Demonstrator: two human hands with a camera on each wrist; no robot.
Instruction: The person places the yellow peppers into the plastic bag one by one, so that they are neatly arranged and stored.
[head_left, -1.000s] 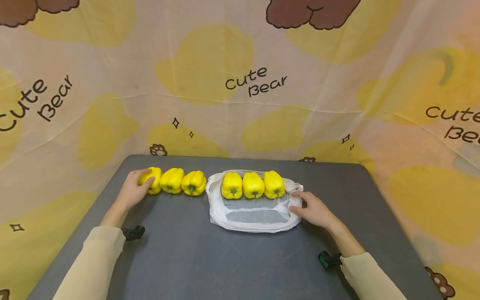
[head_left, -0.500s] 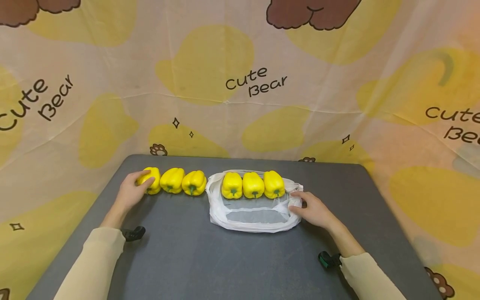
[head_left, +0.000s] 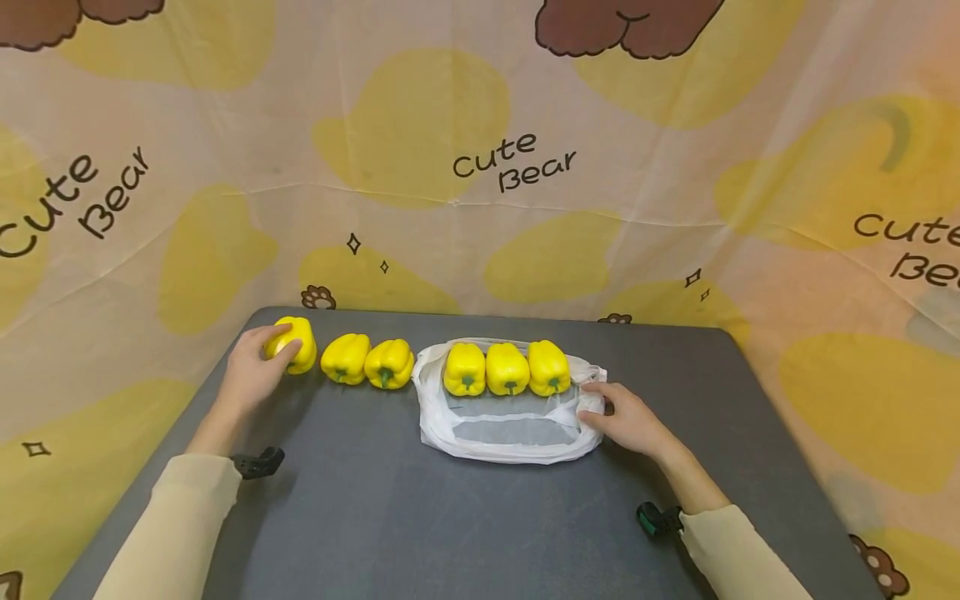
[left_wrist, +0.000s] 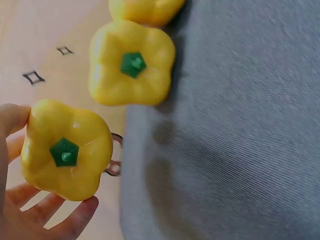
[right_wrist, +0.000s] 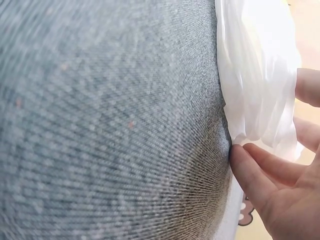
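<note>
My left hand holds a yellow bell pepper at the left end of the row, raised off the table. In the left wrist view, the thumb and fingers lie around the sides of this pepper, its green stem facing the camera. Two more yellow bell peppers lie side by side between it and the white plastic bag. Inside the open bag sit several yellow peppers in a row. My right hand grips the bag's right rim; in the right wrist view, thumb and fingers meet the white plastic.
The grey table ends at a back edge just behind the peppers. A cloth backdrop with yellow patches and lettering hangs around the table. Each wrist wears a small black device.
My left hand has lifted the leftmost bell pepper and moved it slightly left, leaving a wider gap to its neighbour. The right hand and the bag have stayed in place.
</note>
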